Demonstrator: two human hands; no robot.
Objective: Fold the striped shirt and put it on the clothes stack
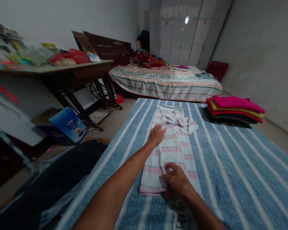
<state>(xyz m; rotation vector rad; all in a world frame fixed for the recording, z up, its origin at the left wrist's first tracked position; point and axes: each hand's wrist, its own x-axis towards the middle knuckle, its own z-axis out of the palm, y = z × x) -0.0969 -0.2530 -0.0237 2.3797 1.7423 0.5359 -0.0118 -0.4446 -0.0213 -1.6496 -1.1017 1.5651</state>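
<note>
Pink-and-white striped, the garment (171, 153) lies lengthwise on the blue sheet (230, 153) in the head view. The left hand (157, 134) rests on it, fingers close together; the right hand (177, 179) curls near the hem (151, 191), its pinch impossible to tell. Folding seems in hand; next calls for gripping that hem evenly.

Main support: blue cloth with white stripes (230, 172), flat, centre to lower right of frame. Directly on it: pink-and-white striped garment (172, 151), laid out mid-frame; stack of folded clothes (236, 110), magenta uppermost, at right. Upper left: table (105, 63) bearing red bag (73, 56), assorted small items. Upper centre: bed (163, 83), red floral bundle (147, 59) heaped toward its left.
</note>
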